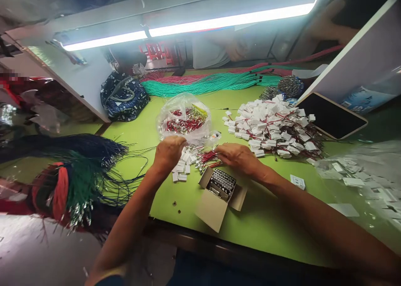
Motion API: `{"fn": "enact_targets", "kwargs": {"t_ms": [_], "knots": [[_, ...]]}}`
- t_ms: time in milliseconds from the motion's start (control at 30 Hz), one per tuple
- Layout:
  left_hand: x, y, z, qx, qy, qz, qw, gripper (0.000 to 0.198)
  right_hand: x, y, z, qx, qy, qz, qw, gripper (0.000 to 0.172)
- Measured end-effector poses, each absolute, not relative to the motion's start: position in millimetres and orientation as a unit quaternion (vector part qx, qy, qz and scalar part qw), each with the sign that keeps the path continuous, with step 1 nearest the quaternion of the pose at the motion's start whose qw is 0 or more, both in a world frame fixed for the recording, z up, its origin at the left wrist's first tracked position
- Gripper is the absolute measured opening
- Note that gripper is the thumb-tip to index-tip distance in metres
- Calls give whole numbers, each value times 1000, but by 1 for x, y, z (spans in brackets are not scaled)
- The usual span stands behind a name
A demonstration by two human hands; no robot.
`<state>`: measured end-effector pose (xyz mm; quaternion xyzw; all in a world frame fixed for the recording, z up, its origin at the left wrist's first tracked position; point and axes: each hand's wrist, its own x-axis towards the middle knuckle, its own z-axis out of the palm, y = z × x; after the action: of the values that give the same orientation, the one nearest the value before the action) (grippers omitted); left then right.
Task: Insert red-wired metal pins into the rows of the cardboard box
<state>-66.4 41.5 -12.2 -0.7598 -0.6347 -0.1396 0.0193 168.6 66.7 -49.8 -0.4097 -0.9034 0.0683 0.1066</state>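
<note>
My left hand [169, 151] is curled with its back toward me over a small heap of white plastic blocks [182, 167] on the green table [269, 219]. My right hand [238, 157] reaches palm down toward a bunch of red wires with metal tips [208, 157], fingers closed at the wires. What either hand holds is hidden by the fingers. Just in front of the hands sits an open cardboard box [219, 192] packed with small metal parts. A clear plastic bag of red wires [185, 118] lies just beyond the hands.
A big pile of white blocks with red wires [275, 127] lies right of the bag. Behind it are green and red cord bundles [203, 84] and a dark tablet [332, 116]. Dark cords [78, 169] hang at left, a clear bag of white parts [366, 177] at right. Another person's hand [328, 24] shows at far right.
</note>
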Motion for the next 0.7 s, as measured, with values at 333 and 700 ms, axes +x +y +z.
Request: {"fn": "enact_targets", "kwargs": {"t_ms": [333, 700], "knots": [[-70, 145, -20, -714, -697, -53, 19, 30, 173, 49, -46, -368, -903, 103, 197, 25], [-79, 159, -20, -778, -624, 20, 63, 27, 182, 29, -37, -309, -896, 235, 216, 24]]}}
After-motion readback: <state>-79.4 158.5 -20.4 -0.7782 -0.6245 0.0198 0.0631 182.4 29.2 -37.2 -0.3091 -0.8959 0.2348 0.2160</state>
